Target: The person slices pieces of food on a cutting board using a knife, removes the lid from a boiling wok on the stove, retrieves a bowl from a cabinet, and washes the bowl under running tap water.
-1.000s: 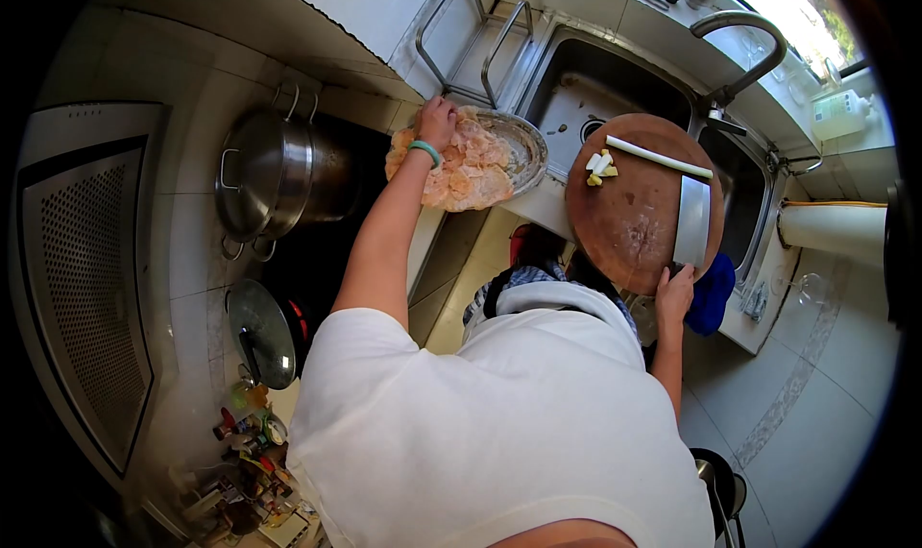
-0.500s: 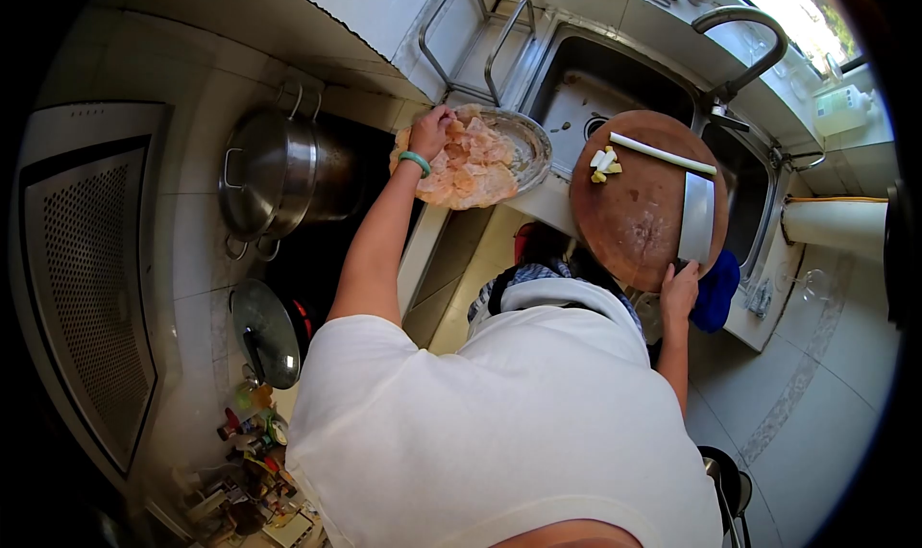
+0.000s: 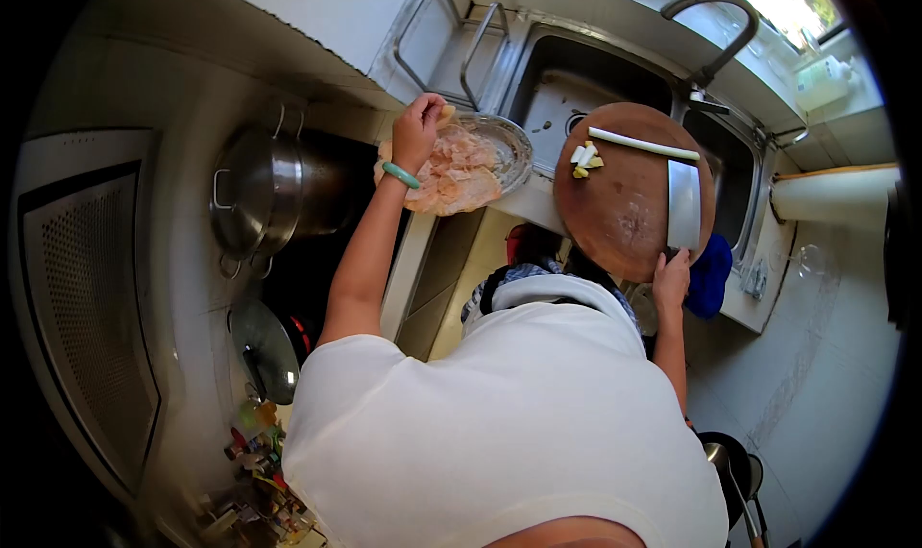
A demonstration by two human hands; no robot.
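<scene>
Gap, one: between plate (image 3: 519, 145) and board (image 3: 624, 223), narrow, leading from the near side to sink (image 3: 562, 92). Open field, one: middle of board, bounded far by stalk (image 3: 643, 143), left by cut pieces (image 3: 584, 158), right by knife (image 3: 684, 202), right hand (image 3: 670, 279) at its handle. Obstacles, far: rack (image 3: 477, 53), behind plate; tap (image 3: 735, 12), arching at far right. Obstacles, left: pot (image 3: 252, 193); left hand (image 3: 416, 133) above plate, its forearm (image 3: 365, 245) across the near-left approach. Obstacle, right: blue cloth (image 3: 709, 279), just beside board.

Single head-worn view, wide and curved, looking steeply down, white shirt (image 3: 499, 423) close below, sink (image 3: 562, 92) farther ahead
</scene>
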